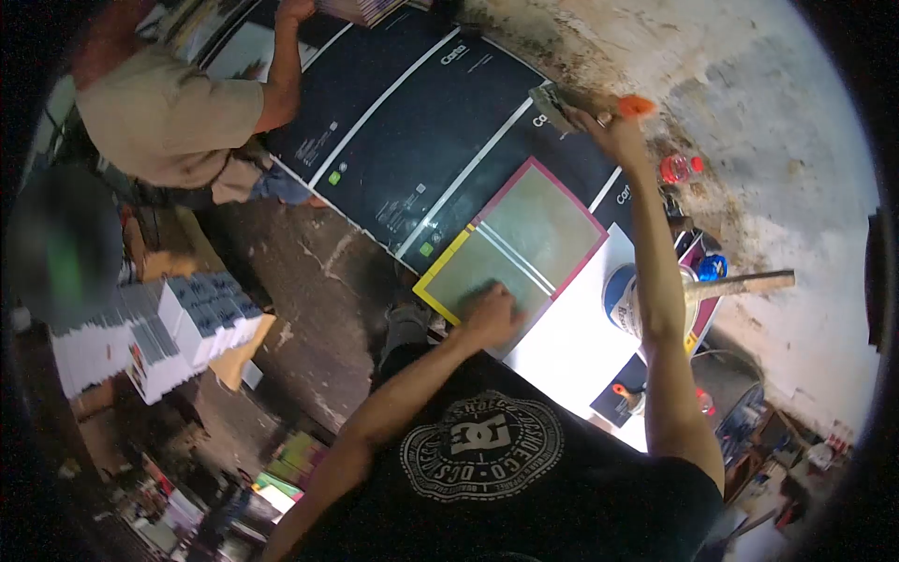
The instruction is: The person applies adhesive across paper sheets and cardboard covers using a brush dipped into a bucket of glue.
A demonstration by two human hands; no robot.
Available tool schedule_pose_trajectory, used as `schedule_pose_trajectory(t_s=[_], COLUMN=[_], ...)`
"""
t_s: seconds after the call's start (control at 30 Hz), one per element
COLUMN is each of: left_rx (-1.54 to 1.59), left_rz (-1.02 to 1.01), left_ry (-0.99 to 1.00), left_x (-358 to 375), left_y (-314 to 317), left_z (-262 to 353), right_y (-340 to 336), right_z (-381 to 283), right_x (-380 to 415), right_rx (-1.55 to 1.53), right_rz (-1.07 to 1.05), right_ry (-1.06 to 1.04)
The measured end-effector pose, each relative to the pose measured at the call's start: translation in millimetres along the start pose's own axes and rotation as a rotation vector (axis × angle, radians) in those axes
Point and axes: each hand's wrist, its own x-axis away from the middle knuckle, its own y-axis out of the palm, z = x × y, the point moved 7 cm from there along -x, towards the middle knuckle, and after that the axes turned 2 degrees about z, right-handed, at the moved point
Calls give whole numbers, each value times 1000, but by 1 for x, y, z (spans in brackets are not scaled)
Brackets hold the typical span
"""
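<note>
My right hand is closed round a wide paintbrush with an orange handle end, above the far side of the dark printed table covering. My left hand is over the lower part of a flat book cover, its fingers curled in; whether anything is between them is hidden. The cover is greyish green, edged in pink and yellow, with two pale strips across its middle. It lies partly on a bright white sheet.
A white and blue bucket stands right of the sheet, partly behind my right forearm, with a wooden stick across it. A red-capped bottle is by the wall. Another person works at left, near stacked books.
</note>
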Motion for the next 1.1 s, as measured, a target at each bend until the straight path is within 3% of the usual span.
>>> schedule_pose_trajectory(t_s=[0.07, 0.1, 0.13, 0.17, 0.2, 0.23, 0.27, 0.33, 0.4, 0.47, 0.53, 0.6, 0.7, 0.8, 0.87, 0.97, 1.0, 1.03, 1.07, 1.1], left_rx=[-44, -7, 34, -39, -106, -145, -184, -388, -536, -604, -680, -687, -654, -628, -574, -640, -689, -738, -718, -699], left_rz=[291, 304, 313, 304, 295, 104, -93, -298, -452, -558, -517, -484, -551, -573, -601, -566, -591, -612, -603, -599], left_ry=[139, 127, 114, 270, 428, 451, 471, 370, 318, 294, 342, 367, 367, 278, 288, 296, 276, 259, 275, 292], left_x=[-32, -54, -80, -110, -139, -163, -181, -223, -236, -235, -236, -232, -220, -232, -236, -219, -222, -226, -230, -231], left_y=[-71, -105, -136, -154, -167, -167, -161, -127, -113, -112, -103, -103, -114, -111, -104, -113, -107, -103, -101, -100], left_z=[2, 10, 18, 32, 49, 66, 80, 67, 67, 75, 73, 70, 81, 77, 75, 80, 76, 74, 74, 72], right_y=[-22, -35, -49, -48, -35, -22, -16, 35, 65, 78, 131, 181, 164, 144, 112, 181, 197, 216, 218, 209], right_z=[6, -5, -40, -52, -71, -84, -111, -123, -112, -111, -111, -155, -222, -184, -149, -102, -130, -161, -198, -224], right_x=[58, 94, 120, 153, 173, 201, 208, 235, 242, 233, 232, 221, 204, 217, 201, 222, 230, 233, 237, 236], right_rx=[-79, -93, -162, -227, -47, -294, -402, -124, 71, 169, 291, 210, -33, 343, 281, 159, 84, 183, 135, 19], right_rz=[216, 302, 290, 266, -21, 66, -77, -407, -304, 32, 290, 158, 79, 301, 307, 316, 359, 183, 206, 61], right_ry=[-8, -4, -9, 10, 124, -47, -26, 11, 172, 402, 547, 504, 439, 394, 604, 653, 589, 612, 530, 608])
